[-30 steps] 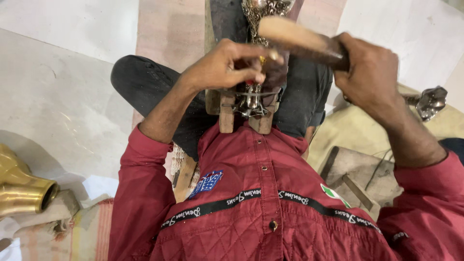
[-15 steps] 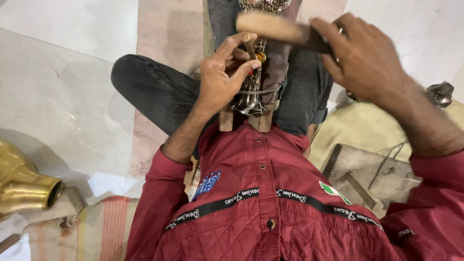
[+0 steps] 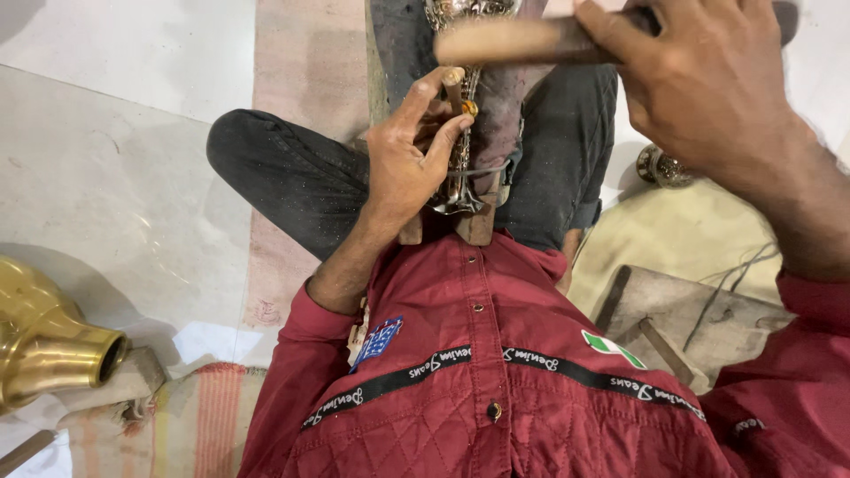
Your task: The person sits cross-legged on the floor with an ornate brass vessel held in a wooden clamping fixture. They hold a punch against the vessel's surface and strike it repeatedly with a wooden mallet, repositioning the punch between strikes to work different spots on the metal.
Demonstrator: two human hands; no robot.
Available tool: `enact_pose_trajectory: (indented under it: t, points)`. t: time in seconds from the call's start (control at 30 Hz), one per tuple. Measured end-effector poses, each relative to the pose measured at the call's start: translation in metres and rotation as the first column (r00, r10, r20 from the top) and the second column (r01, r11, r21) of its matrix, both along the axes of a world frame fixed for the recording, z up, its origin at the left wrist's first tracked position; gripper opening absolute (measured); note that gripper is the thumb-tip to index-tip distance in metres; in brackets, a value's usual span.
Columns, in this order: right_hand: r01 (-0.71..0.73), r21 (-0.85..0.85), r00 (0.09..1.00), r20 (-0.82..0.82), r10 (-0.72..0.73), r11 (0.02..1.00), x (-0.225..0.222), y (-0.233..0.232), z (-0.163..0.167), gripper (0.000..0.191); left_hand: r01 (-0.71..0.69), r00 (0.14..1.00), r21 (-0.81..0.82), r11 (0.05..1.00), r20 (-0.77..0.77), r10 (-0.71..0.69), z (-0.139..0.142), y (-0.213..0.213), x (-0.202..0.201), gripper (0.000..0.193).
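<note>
My left hand (image 3: 409,155) pinches a small punch-like tool (image 3: 454,81) upright against an ornate silver metal piece (image 3: 460,150) lying on a wooden block (image 3: 478,226) between my legs. My right hand (image 3: 708,88) grips a wooden mallet (image 3: 509,40), raised and blurred above the punch. More of the silver piece shows at the top (image 3: 469,11). I wear a red quilted shirt and dark trousers, sitting cross-legged.
A brass vessel (image 3: 49,345) lies at the lower left on the pale floor. A small silver metal part (image 3: 664,166) sits at the right. A wooden board with wires (image 3: 682,327) rests on cloth beside my right arm. A striped mat (image 3: 186,416) lies below.
The camera has closed in. My right hand with the mallet has shifted up and to the right. My left hand keeps the punch on the silver piece.
</note>
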State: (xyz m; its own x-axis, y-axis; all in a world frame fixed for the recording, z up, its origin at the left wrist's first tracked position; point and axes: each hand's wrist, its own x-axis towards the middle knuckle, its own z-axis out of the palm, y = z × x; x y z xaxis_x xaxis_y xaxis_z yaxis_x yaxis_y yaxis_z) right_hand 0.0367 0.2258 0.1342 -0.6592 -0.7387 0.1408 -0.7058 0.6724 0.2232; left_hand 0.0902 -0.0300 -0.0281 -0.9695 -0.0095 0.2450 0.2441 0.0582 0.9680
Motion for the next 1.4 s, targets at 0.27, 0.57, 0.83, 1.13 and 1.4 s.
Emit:
enact_pose_trajectory:
  t: [0.27, 0.57, 0.83, 1.13, 1.4]
  points:
    - [0.083, -0.093, 0.972, 0.226, -0.06, 0.992, -0.006, -0.005, 0.021, 0.043, -0.039, 0.996, -0.071, 0.997, -0.083, 0.033, -0.004, 0.0, 0.0, 0.046]
    - [0.026, -0.248, 0.97, 0.24, 0.035, 0.968, 0.002, -0.009, 0.027, 0.05, -0.031, 0.997, -0.116, 0.993, -0.075, 0.022, 0.006, -0.002, 0.002, 0.041]
    - [0.022, -0.144, 0.991, 0.136, -0.002, 0.989, 0.012, 0.013, 0.003, 0.054, -0.037, 0.992, -0.079, 0.996, -0.126, 0.027, 0.012, 0.0, 0.007, 0.043]
    - [0.04, -0.095, 0.996, 0.085, -0.031, 0.995, 0.002, 0.023, -0.036, 0.062, -0.024, 0.991, -0.189, 0.982, -0.135, -0.001, 0.016, -0.001, 0.002, 0.05]
    - [0.033, -0.079, 0.998, 0.062, -0.028, 0.996, 0.003, 0.022, -0.016, 0.053, -0.091, 0.984, -0.261, 0.961, -0.171, 0.047, 0.028, 0.004, 0.009, 0.046]
